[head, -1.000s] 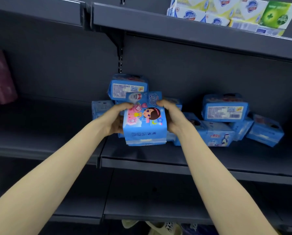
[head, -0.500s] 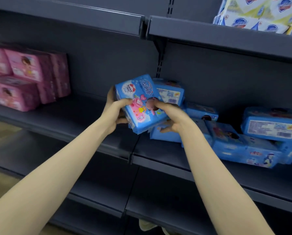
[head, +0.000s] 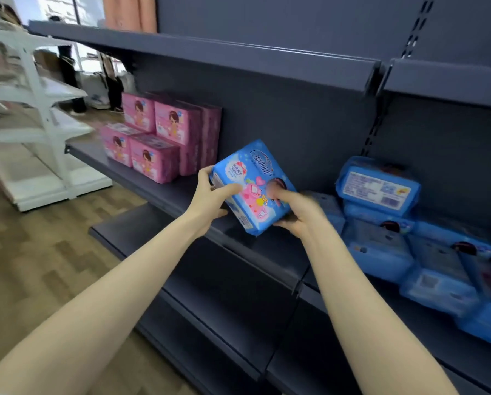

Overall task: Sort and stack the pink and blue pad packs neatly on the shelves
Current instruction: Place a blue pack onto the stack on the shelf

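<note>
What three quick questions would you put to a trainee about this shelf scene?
1. True or false: the left hand and the right hand both grip the tilted blue pack.
2. Where are the pink packs? A) to the left of the held pack, on the same shelf; B) on the shelf above; C) on the floor.
3. In one word, are the other blue packs, to the right of the hands, tidy or jumbled?

Key: 1 true; 2 A; 3 jumbled, since they lie at odd angles on one another.
</note>
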{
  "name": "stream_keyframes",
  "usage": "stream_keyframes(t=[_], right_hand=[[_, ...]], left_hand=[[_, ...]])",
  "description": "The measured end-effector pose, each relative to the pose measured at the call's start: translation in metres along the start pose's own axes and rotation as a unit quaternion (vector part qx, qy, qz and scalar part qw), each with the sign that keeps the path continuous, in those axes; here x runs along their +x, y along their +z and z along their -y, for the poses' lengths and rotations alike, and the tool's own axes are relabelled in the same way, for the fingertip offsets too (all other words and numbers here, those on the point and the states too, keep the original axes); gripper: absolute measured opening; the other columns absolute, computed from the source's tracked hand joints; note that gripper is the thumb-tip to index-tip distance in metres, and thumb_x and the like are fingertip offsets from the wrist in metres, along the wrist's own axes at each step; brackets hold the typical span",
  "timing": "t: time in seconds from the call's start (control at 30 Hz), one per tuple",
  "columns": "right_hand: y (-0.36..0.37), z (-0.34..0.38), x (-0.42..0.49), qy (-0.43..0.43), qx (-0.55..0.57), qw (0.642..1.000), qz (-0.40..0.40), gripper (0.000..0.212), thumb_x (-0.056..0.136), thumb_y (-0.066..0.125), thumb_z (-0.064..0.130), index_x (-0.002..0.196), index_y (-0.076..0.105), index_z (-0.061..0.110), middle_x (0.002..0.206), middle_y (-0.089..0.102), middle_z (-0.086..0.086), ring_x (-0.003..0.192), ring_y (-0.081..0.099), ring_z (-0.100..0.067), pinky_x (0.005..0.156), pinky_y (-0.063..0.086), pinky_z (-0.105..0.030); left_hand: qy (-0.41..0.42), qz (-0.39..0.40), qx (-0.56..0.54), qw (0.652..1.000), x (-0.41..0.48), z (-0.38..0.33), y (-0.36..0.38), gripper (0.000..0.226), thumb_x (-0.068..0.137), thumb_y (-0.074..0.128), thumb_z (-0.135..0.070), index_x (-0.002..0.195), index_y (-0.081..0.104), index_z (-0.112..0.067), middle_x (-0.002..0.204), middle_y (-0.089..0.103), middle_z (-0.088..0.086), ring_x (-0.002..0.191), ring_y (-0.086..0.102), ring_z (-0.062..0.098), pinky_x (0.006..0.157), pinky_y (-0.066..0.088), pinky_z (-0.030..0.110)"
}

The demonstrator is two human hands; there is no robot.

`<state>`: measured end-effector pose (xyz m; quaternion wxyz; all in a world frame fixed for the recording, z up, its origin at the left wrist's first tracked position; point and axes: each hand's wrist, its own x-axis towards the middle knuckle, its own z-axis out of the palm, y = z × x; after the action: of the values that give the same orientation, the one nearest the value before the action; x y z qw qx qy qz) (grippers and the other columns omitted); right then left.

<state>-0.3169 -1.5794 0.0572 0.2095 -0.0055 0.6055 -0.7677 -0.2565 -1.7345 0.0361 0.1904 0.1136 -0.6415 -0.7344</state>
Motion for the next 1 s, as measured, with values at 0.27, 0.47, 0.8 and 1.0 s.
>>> stream_keyframes(t=[0.27,0.47,0.8,1.0], right_hand=[[0.032,-0.013,0.017,-0.013,-0.016,1.000,0.018,0.032,0.076,0.070,-0.006,0.101,0.056,0.008,0.105,0.067,-0.015,0.091,0.067,-0.031,0.080,0.054,-0.053],[0.051,-0.011,0.028,-0.051,-0.052,0.997,-0.006,0.025,0.076,0.070,-0.006,0.083,0.055,0.013,0.084,0.066,-0.007,0.070,0.066,-0.020,0.060,0.055,-0.034],[0.087,-0.014,0.064,-0.128,-0.163,0.970,-0.126,0.026,0.070,0.072,-0.002,0.087,0.060,0.014,0.096,0.070,-0.013,0.079,0.069,-0.028,0.074,0.058,-0.046],[0.109,-0.015,0.082,-0.153,-0.325,0.913,-0.191,0.042,0.070,0.071,0.015,0.111,0.061,0.017,0.101,0.069,-0.005,0.089,0.068,-0.026,0.078,0.058,-0.042]], left_hand=[[0.011,-0.048,0.068,0.996,0.006,-0.009,-0.041,0.031,0.085,0.063,-0.013,0.103,0.038,-0.017,0.099,0.054,-0.005,0.091,0.058,0.014,0.080,0.049,0.035],[0.034,-0.008,0.153,0.988,0.022,-0.011,-0.060,0.051,0.084,0.065,-0.012,0.127,0.039,-0.019,0.120,0.056,0.002,0.090,0.056,0.003,0.064,0.045,0.012],[0.028,0.044,0.255,0.966,0.078,-0.010,-0.094,0.036,0.074,0.071,-0.026,0.106,0.055,-0.020,0.102,0.065,-0.005,0.087,0.061,0.009,0.072,0.043,0.020],[0.048,0.055,0.335,0.939,0.113,-0.009,-0.102,0.018,0.076,0.070,-0.022,0.085,0.056,-0.015,0.071,0.055,-0.010,0.061,0.048,0.003,0.049,0.032,0.014]])
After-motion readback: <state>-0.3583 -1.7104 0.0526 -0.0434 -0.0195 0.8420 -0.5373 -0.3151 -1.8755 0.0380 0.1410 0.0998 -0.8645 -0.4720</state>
